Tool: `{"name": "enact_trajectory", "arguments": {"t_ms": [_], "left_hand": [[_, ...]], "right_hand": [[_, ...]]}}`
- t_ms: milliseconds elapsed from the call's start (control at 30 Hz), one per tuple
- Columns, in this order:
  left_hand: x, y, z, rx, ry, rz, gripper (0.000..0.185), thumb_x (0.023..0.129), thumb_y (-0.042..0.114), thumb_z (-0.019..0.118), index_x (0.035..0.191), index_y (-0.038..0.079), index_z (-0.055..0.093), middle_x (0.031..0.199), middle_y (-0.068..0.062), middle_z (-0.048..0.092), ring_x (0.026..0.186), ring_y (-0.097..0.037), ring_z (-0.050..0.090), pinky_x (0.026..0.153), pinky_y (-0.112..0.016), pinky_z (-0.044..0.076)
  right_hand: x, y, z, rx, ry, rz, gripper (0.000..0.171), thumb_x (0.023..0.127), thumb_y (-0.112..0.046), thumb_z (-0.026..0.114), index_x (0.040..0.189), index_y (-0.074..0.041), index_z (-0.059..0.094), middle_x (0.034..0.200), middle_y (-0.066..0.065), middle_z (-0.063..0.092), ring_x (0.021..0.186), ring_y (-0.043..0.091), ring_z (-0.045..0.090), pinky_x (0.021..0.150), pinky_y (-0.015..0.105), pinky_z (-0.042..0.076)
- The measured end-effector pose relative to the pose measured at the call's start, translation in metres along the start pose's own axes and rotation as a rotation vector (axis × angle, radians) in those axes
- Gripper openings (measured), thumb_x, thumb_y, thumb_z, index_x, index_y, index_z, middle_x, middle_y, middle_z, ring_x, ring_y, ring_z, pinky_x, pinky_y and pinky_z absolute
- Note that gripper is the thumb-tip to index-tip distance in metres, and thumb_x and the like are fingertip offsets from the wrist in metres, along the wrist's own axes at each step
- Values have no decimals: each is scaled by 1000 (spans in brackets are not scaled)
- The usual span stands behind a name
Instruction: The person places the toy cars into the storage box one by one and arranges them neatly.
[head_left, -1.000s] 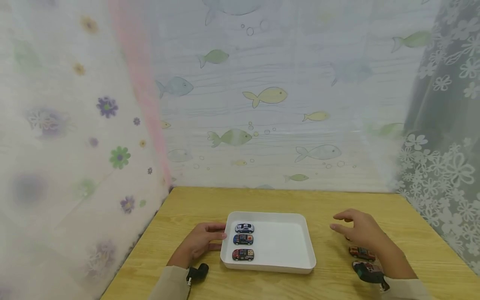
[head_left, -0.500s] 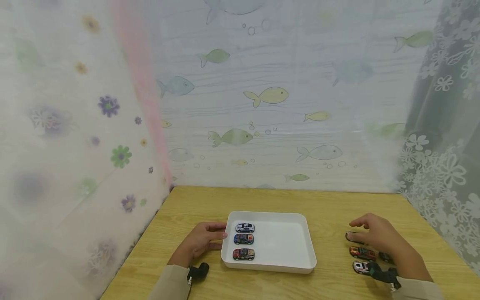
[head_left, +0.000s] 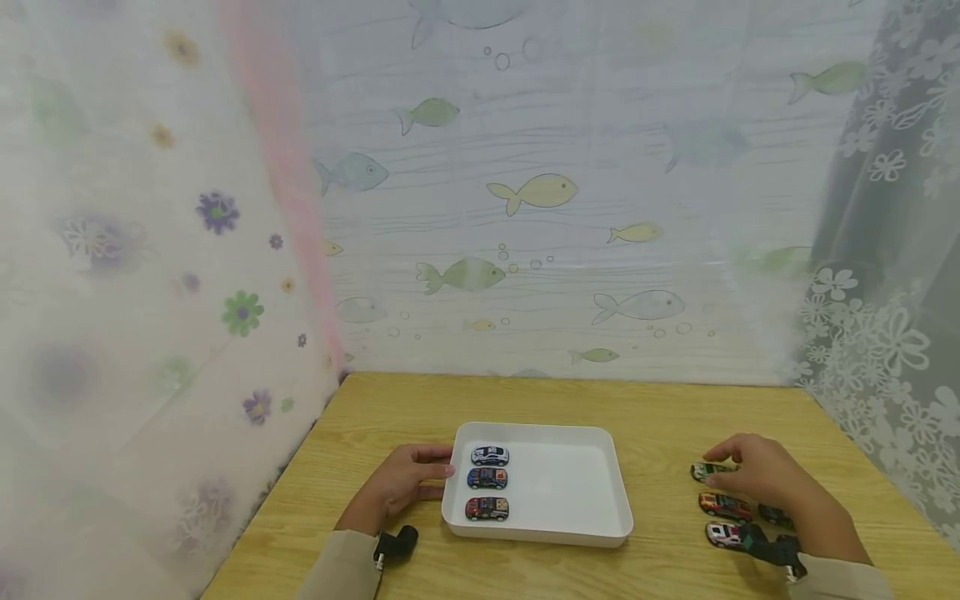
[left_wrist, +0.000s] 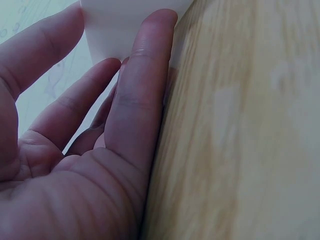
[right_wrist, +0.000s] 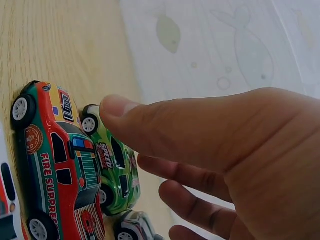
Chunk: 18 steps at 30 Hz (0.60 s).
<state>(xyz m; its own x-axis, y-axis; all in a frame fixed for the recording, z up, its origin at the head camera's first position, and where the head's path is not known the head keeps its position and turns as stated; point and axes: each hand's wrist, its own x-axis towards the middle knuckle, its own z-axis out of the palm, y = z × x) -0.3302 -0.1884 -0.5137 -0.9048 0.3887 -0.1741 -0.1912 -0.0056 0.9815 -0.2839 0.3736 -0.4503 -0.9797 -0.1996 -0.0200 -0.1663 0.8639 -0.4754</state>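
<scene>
Fingertips of the right hand [head_left: 757, 473] pinch, it seems, a green toy car [head_left: 706, 472] right of the white tray [head_left: 600, 467]; the left hand [head_left: 401, 483], relaxed, steadies the tray's left wall. Three cars [head_left: 487, 480] are in, several remain outside.

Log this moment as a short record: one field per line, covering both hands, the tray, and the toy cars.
left hand: rests on the table, fingers against the tray's left wall
right hand: fingers curled onto the green toy car, thumb on its side
tray: white, shallow, on the wooden table
cars in tray: three in a column at the left side, white, blue, red
cars outside tray: green one, red and green one, white one, and another mostly hidden behind the hand
</scene>
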Motion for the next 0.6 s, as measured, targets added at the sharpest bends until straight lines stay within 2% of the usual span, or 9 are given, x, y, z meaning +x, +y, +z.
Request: {"name": "enact_trajectory", "arguments": {"t_ms": [233, 467, 600], "left_hand": [[-2, 1, 1, 5, -1, 5, 50, 96, 7, 73, 142, -7, 57, 138, -21, 63, 115, -27, 69, 93, -47, 61], [-2, 1, 1, 1, 3, 6, 51, 96, 6, 73, 142, -7, 57, 139, -22, 63, 115, -27, 69, 93, -47, 61], [-2, 1, 1, -4, -1, 6, 52, 96, 6, 73, 143, -7, 56, 139, -22, 63, 115, -27, 69, 94, -48, 61]], "right_hand": [[1, -1, 0, -1, -12, -1, 34, 84, -23, 86, 113, -8, 78, 120, 22, 68, 106, 44, 63, 78, 52, 58], [1, 1, 1, -8, -14, -17, 43, 84, -16, 84, 122, 1, 72, 120, 20, 70, 106, 43, 64, 78, 51, 58], [2, 5, 2, -13, -17, 14, 40, 85, -16, 83, 120, 0, 74, 112, 14, 72, 96, 30, 65, 72, 46, 57]]}}
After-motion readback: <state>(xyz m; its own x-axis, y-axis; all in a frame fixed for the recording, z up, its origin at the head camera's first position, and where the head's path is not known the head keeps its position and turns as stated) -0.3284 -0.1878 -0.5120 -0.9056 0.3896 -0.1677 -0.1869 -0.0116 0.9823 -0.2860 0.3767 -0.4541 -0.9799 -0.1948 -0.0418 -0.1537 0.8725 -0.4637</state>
